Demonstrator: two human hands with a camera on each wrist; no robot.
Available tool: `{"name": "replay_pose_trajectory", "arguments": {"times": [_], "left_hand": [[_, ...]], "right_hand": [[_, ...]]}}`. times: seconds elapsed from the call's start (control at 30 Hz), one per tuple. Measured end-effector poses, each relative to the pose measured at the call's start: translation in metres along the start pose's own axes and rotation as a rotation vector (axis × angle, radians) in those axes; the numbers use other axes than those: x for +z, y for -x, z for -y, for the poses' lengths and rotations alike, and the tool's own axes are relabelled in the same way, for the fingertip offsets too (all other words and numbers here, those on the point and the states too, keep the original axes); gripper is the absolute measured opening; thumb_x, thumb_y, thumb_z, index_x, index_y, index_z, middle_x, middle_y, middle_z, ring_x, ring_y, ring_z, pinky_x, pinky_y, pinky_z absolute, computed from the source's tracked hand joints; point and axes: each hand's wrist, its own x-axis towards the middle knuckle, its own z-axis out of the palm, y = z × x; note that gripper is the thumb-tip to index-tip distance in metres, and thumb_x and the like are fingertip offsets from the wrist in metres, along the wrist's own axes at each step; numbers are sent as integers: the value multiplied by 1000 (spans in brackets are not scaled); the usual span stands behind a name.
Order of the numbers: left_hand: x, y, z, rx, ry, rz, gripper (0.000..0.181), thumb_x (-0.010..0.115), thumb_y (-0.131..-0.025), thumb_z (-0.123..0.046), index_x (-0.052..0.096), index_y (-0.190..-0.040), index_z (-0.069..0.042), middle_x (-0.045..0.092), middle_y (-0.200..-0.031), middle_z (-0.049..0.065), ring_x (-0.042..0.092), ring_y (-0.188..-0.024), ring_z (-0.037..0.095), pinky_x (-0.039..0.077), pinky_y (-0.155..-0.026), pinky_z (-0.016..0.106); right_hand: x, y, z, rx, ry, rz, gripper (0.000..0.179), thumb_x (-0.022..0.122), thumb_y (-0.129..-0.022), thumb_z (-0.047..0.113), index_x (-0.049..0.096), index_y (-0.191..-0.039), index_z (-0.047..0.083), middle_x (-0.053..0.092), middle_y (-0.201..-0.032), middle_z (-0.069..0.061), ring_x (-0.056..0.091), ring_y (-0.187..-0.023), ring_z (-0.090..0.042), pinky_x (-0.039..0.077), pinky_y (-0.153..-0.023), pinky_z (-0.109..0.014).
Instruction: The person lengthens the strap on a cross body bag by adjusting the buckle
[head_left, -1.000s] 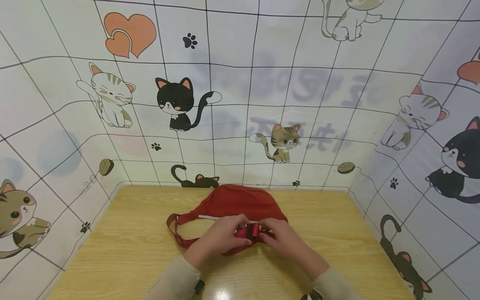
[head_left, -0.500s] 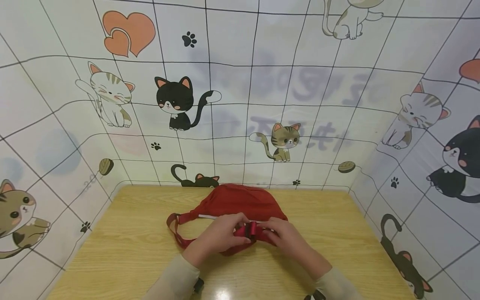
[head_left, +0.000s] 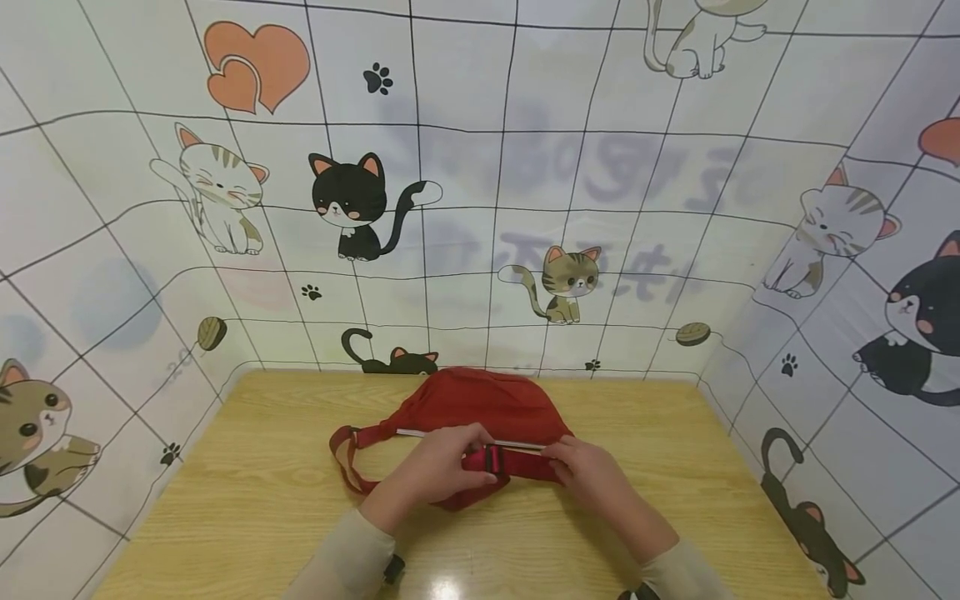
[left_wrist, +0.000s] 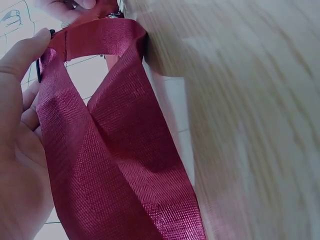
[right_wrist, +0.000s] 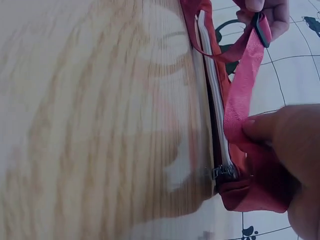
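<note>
Currently, red bag (head_left: 483, 406): being supported by worktop (head_left: 247, 500).
Strap (head_left: 527, 465): being pinched by left fingers (head_left: 476, 434) beside the slider (head_left: 492, 459), right fingers (head_left: 558, 448) farther along.
Adjustment: middle seemingly straightened, side loop (head_left: 346, 457) being left slack.

No text can be read for certain. Two rows of faint, blurred lettering (head_left: 611, 177) show on the wall (head_left: 465, 87), centre to right of the head view; a smaller mark (head_left: 178, 363), lower left, is illegible.

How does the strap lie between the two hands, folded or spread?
Spread: the red strap runs nearly straight, unfolded, from the black slider at the left hand to the right hand.
</note>
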Motion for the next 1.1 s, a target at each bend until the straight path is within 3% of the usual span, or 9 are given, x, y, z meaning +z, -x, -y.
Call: {"name": "replay_pose_trajectory", "arguments": {"times": [0.1,0.23,0.37,0.47,0.7,0.97,1.1], "left_hand": [[1,0,0,3,22,-4,42,93,-92,-39,69,-125,-29,67,-98,-20,63,-89,3,56,-81,27],[2,1,1,13,45,-3,42,92,-93,-40,69,-127,-30,68,-100,-19,64,-90,3,56,-82,27],[3,1,1,18,65,12,44,91,-94,-40,69,-131,-31,68,-103,-18,64,-94,4,57,-85,28],[3,1,-1,21,83,22,44,91,-94,-40,69,-132,-31,68,-104,-18,65,-95,4,57,-87,28],[2,0,-2,12,75,11,44,93,-93,-36,69,-129,-28,68,-100,-17,65,-92,3,57,-87,28],[2,1,-2,24,77,18,44,92,-94,-36,69,-130,-27,68,-100,-18,65,-92,2,57,-88,28],[4,2,-2,21,88,8,43,93,-93,-34,68,-128,-27,68,-100,-18,66,-91,2,57,-88,28]], "right_hand": [[0,-3,6,36,-111,49,23,82,-100,12,77,-122,11,73,-105,1,72,-89,-16,62,-78,-38],[3,-9,17,48,-306,110,41,83,-103,29,69,-139,13,72,-122,-1,72,-110,-20,62,-93,-44],[7,-18,29,34,-437,115,50,88,-98,33,66,-142,22,68,-127,10,68,-116,-19,59,-102,-48],[9,-22,35,22,-457,88,50,91,-95,27,67,-138,27,64,-122,15,67,-109,-17,60,-98,-45],[8,-24,40,31,-415,63,50,94,-93,25,69,-136,29,59,-113,12,61,-90,-10,56,-75,-27],[9,-24,40,-13,-358,9,51,97,-89,25,72,-133,25,59,-107,13,53,-105,-8,53,-86,-29],[10,-24,40,-18,-434,21,51,96,-90,20,69,-134,23,59,-106,9,58,-102,-10,55,-85,-29]]}}
